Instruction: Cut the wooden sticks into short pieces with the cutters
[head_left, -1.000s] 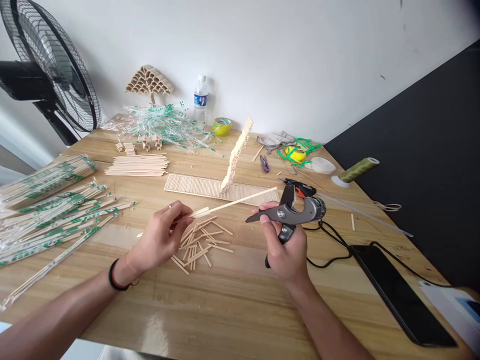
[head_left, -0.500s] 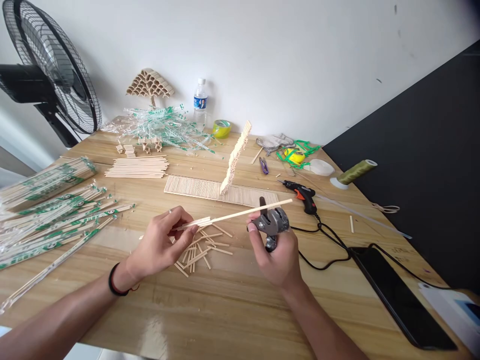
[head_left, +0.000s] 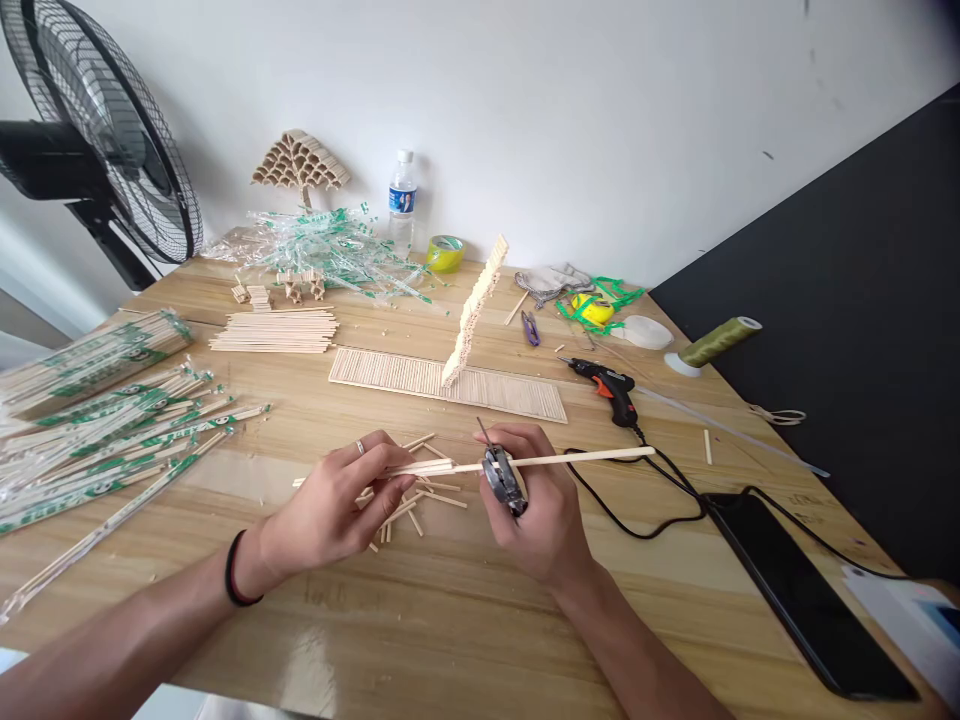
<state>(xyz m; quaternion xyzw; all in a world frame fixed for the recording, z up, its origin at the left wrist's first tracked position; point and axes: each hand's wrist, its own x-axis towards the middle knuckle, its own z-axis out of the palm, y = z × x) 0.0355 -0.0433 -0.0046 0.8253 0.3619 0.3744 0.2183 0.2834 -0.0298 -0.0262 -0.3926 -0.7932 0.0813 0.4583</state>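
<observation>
From the head view: a person's two bare hands meet over a wooden counter [head_left: 420,640]. The left hand [head_left: 322,510] pinches short pale sticks [head_left: 427,467] together with one long stick [head_left: 592,457], which runs to the right, roughly level, above a pile of loose short pieces [head_left: 444,499]. The right hand [head_left: 551,515] is wrapped around a dark hand cutter [head_left: 504,482], whose head sits across the long stick, just beside the ends of the short ones; whether its blades touch the wood cannot be told. The step in hand looks like trimming, with the short sticks apparently serving as a length gauge. Good work here would keep the sticks flush at the hidden left end, the pinch firm, the blade square to the stick, the left fingertips behind the cutting line, and the squeeze steady, so the wood neither slips nor splinters.
</observation>
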